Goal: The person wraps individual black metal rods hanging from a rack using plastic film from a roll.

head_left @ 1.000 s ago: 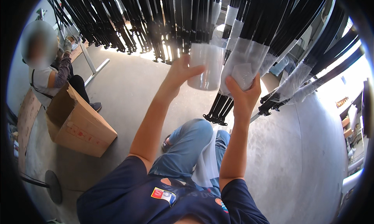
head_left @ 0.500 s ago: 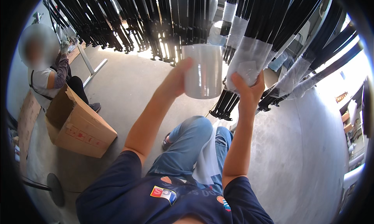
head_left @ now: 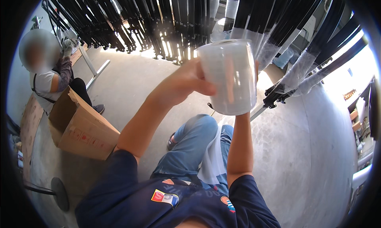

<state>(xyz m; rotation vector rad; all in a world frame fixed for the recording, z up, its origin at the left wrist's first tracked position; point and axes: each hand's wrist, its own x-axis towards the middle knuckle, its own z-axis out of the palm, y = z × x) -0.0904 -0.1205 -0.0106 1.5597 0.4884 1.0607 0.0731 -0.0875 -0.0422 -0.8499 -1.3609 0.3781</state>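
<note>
My left hand (head_left: 190,82) is closed on a wide roll of clear stretch film (head_left: 232,79), its thumb across the near face. The roll stands slightly tilted in front of a bundle of black rods (head_left: 256,14), whose middle has clear film (head_left: 254,37) around it. Behind the roll is my right hand (head_left: 257,69); only a sliver shows at the roll's right edge, and its fingers are hidden. Its forearm rises from below, under the roll. The lower end of the bundle is mostly covered by the roll.
Many black rods (head_left: 151,22) hang in a row at the back. More film-wrapped bundles (head_left: 295,75) slant at the right. An open cardboard box (head_left: 89,129) stands on the floor at the left, near a seated co-worker (head_left: 43,83). A round dark base (head_left: 60,194) is at the lower left.
My left hand has carried the film roll right and slightly nearer, in front of the bundle. My right hand, seen gripping the wrapped bundle before, is now mostly hidden behind the roll.
</note>
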